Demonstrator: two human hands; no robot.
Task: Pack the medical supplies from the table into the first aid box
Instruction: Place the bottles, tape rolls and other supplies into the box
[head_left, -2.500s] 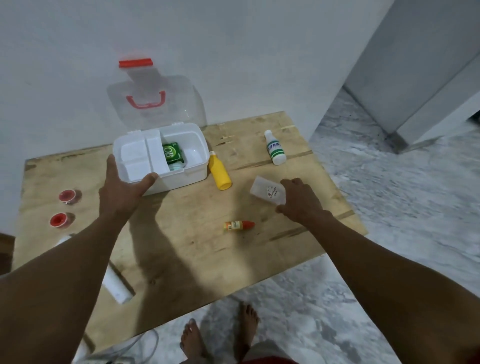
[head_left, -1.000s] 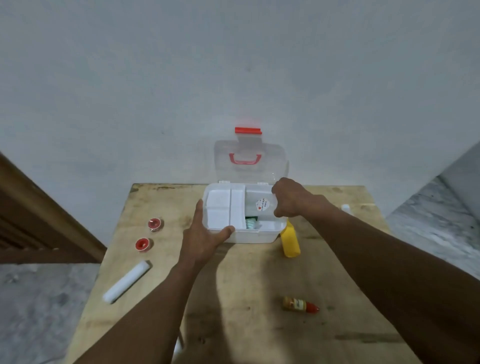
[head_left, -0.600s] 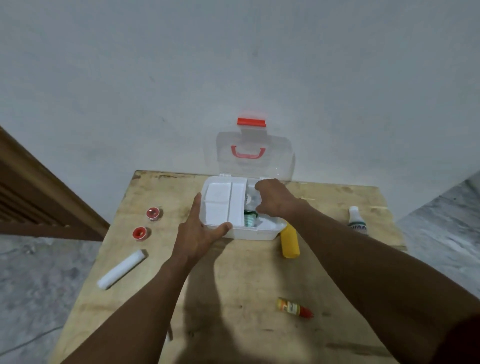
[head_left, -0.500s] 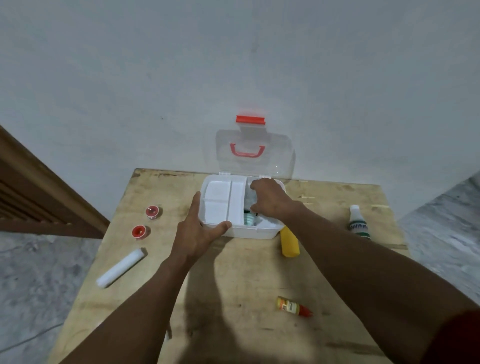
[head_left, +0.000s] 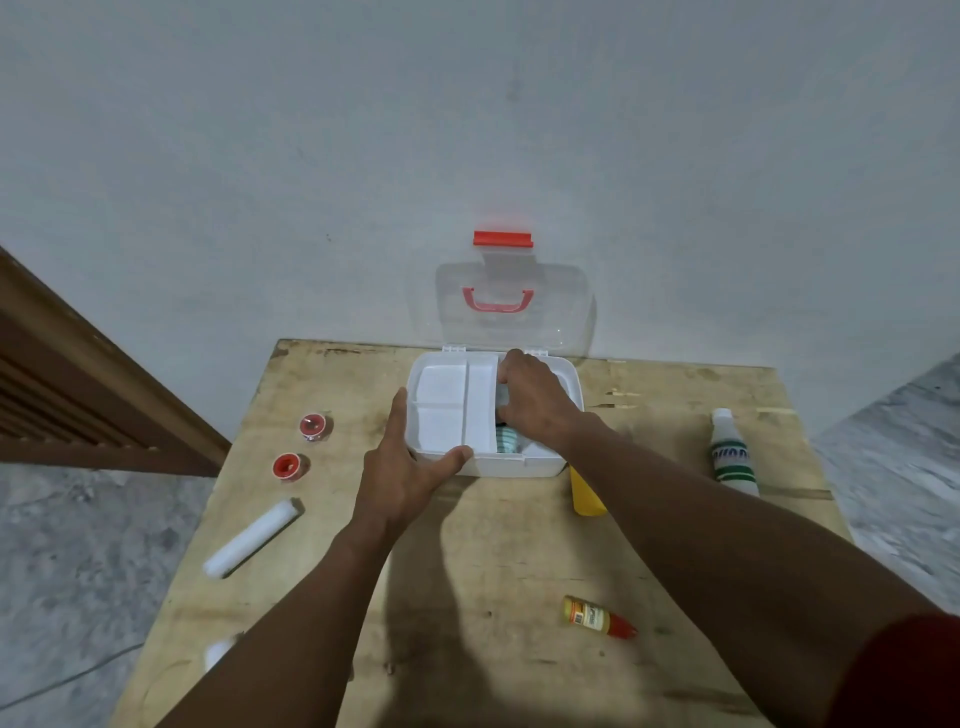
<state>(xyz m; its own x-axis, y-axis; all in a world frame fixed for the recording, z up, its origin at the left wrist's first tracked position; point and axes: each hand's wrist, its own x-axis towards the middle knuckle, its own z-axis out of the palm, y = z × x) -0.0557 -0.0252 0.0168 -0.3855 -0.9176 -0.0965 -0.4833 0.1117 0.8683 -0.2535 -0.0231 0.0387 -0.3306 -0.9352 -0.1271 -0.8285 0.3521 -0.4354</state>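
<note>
By my judgement the packing was only begun. The first aid box (head_left: 511, 469) stood open on the table (head_left: 467, 597), with its clear lid (head_left: 561, 312) leaning against the wall. The left hand (head_left: 400, 478) steadied the near left corner. Its forefinger lay straight along the side wall and its thumb flat on the front rim, the two spread wide apart.

The right hand (head_left: 535, 405) reached down into the big compartment, knuckles up. Its fingertips were hidden from me, so I could not tell whether they clamped something or were free (a pale shape showed just beside them). Just below that hand a green-and-white item (head_left: 506, 440) lay inside, already packed.

Much waited outside the box:
- a yellow bottle (head_left: 587, 493) just under the right wrist, close beside the box;
- a white bottle (head_left: 732, 457) well to the right of that arm;
- a small red-capped bottle (head_left: 597, 618) nearer to me;
- left of the left fingers, a far red pot (head_left: 313, 425), a near red pot (head_left: 287, 466) and a white roll (head_left: 252, 538).
</note>
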